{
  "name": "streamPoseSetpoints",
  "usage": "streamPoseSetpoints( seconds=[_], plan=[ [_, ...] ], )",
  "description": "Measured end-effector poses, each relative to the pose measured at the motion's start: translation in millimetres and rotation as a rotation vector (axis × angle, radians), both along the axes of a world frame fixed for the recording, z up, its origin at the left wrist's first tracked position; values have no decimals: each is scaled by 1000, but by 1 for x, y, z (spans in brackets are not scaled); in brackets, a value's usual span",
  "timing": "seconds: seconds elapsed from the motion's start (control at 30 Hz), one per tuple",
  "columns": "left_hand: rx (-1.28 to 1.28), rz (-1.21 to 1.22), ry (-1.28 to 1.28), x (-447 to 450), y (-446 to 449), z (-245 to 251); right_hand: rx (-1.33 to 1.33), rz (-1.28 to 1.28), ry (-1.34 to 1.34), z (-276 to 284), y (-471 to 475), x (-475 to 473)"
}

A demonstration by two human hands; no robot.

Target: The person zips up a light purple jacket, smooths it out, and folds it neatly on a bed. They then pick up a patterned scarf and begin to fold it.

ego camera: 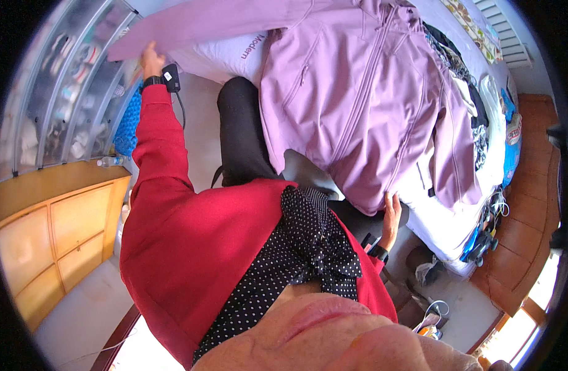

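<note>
A mauve zip-front jacket [339, 88] is spread over the bed, its hem hanging towards my knees. At the upper left, my left hand [152, 58] is at the lower edge of the jacket's outstretched sleeve [182, 25]; its fingers are bent against the cloth. My right hand [391, 220] touches the hem at the lower right. Its fingertips lie along the fabric, and whether they pinch it is unclear. The other sleeve [455, 157] hangs loosely over the bed's right side. A black device [171, 78] with a cable sits by my left wrist.
Left stand clear storage drawers [61, 92] and a wooden cabinet [80, 222]. A white pillow [228, 55] bearing writing lies under the jacket. Clothes [478, 106] are heaped on the bed's right, beside a brown headboard-like panel [525, 222]. A plastic bottle [110, 161] lies on the cabinet.
</note>
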State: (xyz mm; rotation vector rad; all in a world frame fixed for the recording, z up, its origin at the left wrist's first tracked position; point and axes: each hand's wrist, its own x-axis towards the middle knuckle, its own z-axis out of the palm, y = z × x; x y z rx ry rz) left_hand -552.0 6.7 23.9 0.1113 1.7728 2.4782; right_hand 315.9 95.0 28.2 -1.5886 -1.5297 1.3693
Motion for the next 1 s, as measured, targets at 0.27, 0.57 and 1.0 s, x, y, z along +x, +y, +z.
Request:
streamPoseSetpoints(
  seconds=[0.27, 0.57, 1.0],
  plan=[
    [-1302, -19, 897, -22, -54, -54, -126, 47, -38, 7, -7, -9],
    [268, -44, -831, -1, -35, -92, -219, 20, -34, 14, -7, -26],
    [-860, -154, 1217, -85, -9, 7, -279, -127, 123, 9, -15, -32]
  ],
)
